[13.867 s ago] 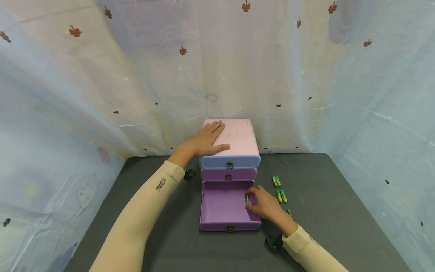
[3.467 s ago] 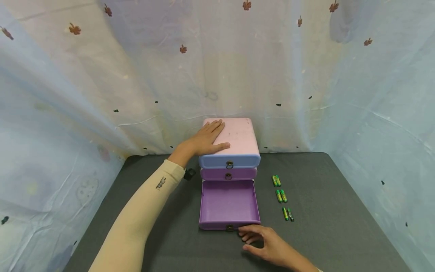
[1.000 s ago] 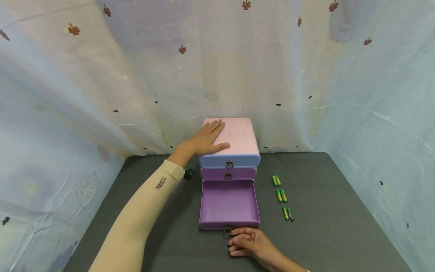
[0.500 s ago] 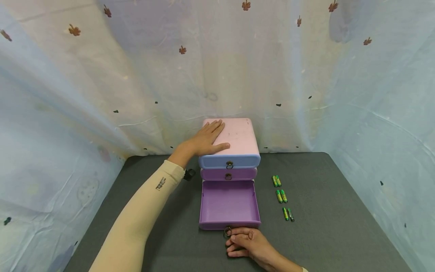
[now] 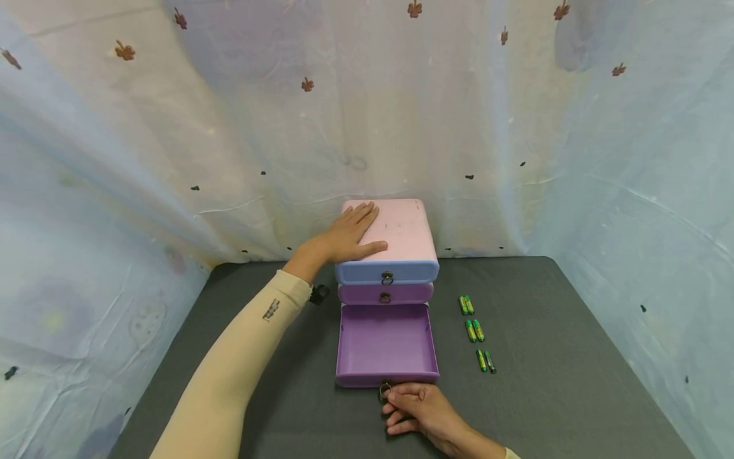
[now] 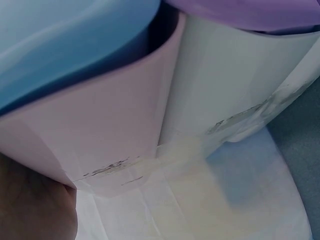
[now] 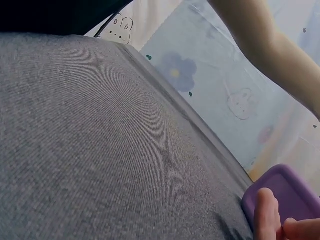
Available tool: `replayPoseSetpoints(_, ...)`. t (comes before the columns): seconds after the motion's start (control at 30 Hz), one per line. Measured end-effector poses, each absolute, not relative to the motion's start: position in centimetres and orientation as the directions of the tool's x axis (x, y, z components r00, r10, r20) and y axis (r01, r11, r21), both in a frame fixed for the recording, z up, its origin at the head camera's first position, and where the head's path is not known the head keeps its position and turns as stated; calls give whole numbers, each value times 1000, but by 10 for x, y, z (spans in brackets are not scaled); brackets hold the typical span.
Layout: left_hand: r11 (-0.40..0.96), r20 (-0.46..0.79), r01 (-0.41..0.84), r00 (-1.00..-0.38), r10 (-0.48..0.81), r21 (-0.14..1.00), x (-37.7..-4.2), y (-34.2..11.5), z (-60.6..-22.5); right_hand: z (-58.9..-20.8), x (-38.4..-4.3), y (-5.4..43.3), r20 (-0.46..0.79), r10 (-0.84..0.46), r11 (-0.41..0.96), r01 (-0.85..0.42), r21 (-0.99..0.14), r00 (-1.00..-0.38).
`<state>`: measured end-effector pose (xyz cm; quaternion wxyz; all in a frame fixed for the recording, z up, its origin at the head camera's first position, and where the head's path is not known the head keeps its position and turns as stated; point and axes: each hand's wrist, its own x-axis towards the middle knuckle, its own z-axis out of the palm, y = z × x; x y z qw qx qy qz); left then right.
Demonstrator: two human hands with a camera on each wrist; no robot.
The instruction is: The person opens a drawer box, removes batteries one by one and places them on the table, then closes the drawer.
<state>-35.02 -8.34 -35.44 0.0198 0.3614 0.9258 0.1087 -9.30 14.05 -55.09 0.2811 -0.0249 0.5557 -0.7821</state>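
A small stacked drawer cabinet has a pink top (image 5: pixel 404 233), a blue upper drawer (image 5: pixel 361 273) and a purple middle drawer (image 5: pixel 358 294). My left hand (image 5: pixel 346 234) lies flat on the pink top, fingers spread. The purple bottom drawer (image 5: pixel 384 341) is pulled far out with nothing inside. At its front, the thumb and index finger of my right hand (image 5: pixel 424 411) pinch the metal ring pull (image 5: pixel 381 391), which is tilted outward. In the right wrist view those fingers (image 7: pixel 266 215) overlap the purple drawer front (image 7: pixel 290 192).
Right of the drawer, green batteries lie on the dark grey tabletop (image 5: pixel 550 357) in three pairs: a far pair (image 5: pixel 463 306), a middle pair (image 5: pixel 471 331) and a near pair (image 5: pixel 481 361). A patterned curtain (image 5: pixel 367 127) hangs close behind the cabinet.
The battery my right hand held in the bottom drawer now lies in the near pair. That hand has moved to the drawer front and taken hold of the ring. The left hand has stayed put.
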Motion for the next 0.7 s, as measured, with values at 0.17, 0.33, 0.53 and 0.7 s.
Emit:
replayPoseSetpoints(0.17, 718, 40, 663, -740, 672, 213, -350, -84, -356, -553, -94, 141, -269, -473, -235, 414, -879, -839)
replayPoseSetpoints(0.33, 719, 36, 662, -740, 672, 212, -351, -84, -355, -552, -95, 142, -277, -466, -237, 421, -876, -840)
replayPoseSetpoints(0.53, 716, 42, 665, -738, 673, 214, -350, -83, -353, -548, -95, 142, -273, -461, -244, 417, -875, -844)
replayPoseSetpoints(0.7, 720, 40, 662, -741, 670, 208, -349, -82, -353, -545, -98, 144, -252, -461, -264, 402, -877, -851)
